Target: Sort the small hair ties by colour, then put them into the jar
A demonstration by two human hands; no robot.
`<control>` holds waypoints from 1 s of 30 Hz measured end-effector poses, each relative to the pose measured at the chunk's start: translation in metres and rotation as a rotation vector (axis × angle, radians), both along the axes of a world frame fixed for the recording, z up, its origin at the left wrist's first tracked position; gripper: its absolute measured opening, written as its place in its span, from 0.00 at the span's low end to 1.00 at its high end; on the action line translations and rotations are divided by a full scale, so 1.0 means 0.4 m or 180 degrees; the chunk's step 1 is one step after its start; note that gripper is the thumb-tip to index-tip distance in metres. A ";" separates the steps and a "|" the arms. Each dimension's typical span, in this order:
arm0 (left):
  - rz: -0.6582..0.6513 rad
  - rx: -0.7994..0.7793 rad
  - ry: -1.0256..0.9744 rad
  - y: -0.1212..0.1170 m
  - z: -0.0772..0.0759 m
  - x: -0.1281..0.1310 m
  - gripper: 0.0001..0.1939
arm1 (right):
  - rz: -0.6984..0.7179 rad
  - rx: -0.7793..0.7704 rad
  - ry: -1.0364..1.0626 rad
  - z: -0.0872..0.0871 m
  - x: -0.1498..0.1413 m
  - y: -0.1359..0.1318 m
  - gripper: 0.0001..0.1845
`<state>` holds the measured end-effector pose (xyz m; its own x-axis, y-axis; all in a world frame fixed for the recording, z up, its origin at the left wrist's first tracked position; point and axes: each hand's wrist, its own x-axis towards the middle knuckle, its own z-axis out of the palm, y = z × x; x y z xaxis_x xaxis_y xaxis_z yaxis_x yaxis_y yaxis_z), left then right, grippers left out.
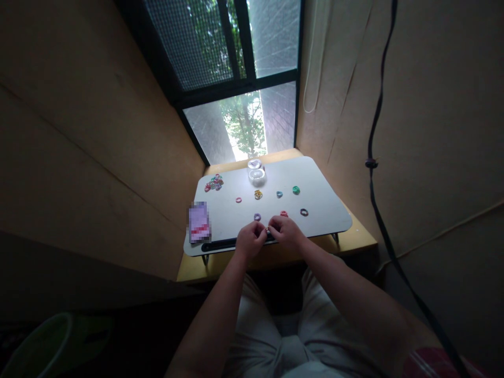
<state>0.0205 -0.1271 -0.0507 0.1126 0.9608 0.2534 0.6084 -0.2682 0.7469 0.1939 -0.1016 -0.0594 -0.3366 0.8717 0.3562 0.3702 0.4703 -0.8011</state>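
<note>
My left hand (pixel 252 239) and my right hand (pixel 286 231) meet over the near edge of the white table, fingertips pinched together. Between them shows a tiny bit of a yellow-green hair tie (pixel 268 230), mostly hidden by the fingers. Just beyond my hands lie a purple hair tie bunch (pixel 257 217) and a red-pink one (pixel 284 213), the latter partly covered by my right hand. Farther back are a pink hair tie (pixel 238 200), yellow hair ties (pixel 258 195), a blue one (pixel 279 194), green ones (pixel 296 190) and dark ones (pixel 304 212).
A mixed pile of hair ties (pixel 214 182) sits at the back left of the white folding table (pixel 326 194). Near the window stands a clear round container (pixel 256 176). A blurred purple packet (pixel 199 222) lies at left. A black cord (pixel 372 163) hangs at right.
</note>
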 end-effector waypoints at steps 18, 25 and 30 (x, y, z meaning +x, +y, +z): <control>-0.0129 -0.0099 0.0040 0.005 -0.003 -0.003 0.09 | -0.0076 0.0016 -0.0115 -0.002 -0.003 0.002 0.03; -0.0061 -0.0056 0.0000 0.000 -0.006 -0.001 0.09 | -0.0015 -0.0003 -0.0030 0.000 0.000 0.001 0.04; -0.0009 -0.0044 -0.0015 -0.003 -0.001 0.001 0.08 | 0.0019 -0.0060 0.0044 -0.002 0.001 0.003 0.03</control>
<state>0.0209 -0.1284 -0.0509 0.1142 0.9639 0.2405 0.6041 -0.2595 0.7535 0.1942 -0.1006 -0.0603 -0.3368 0.8763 0.3445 0.3563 0.4573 -0.8148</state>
